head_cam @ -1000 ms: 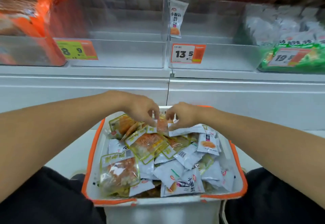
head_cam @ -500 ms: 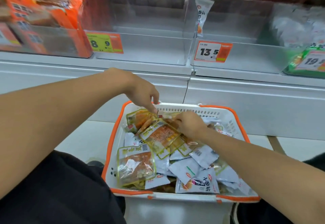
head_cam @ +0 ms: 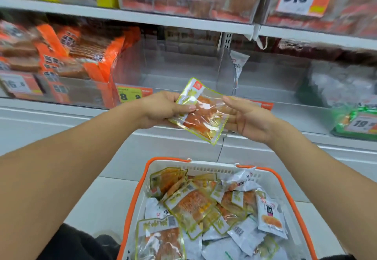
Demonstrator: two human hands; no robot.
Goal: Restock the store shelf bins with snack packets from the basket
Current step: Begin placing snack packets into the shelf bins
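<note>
A clear snack packet with yellow-green edges and an orange filling is held up in front of the shelf. My left hand grips its left side, thumb on top. My right hand touches its right edge with relaxed, nearly straight fingers. Below them stands the white basket with an orange rim, full of several yellow-green and white packets. Behind the held packet is a nearly bare clear shelf bin with an 8.9 price tag. The bin to its right holds one white packet.
Orange packs fill the bin at left. A green pack with a 19 tag lies at right. The upper shelf carries red packs and 9.8 tags. A white ledge runs under the bins.
Both hands have risen out of the basket to shelf height, bringing one yellow-green packet with them. The view has tilted up toward the shelves.
</note>
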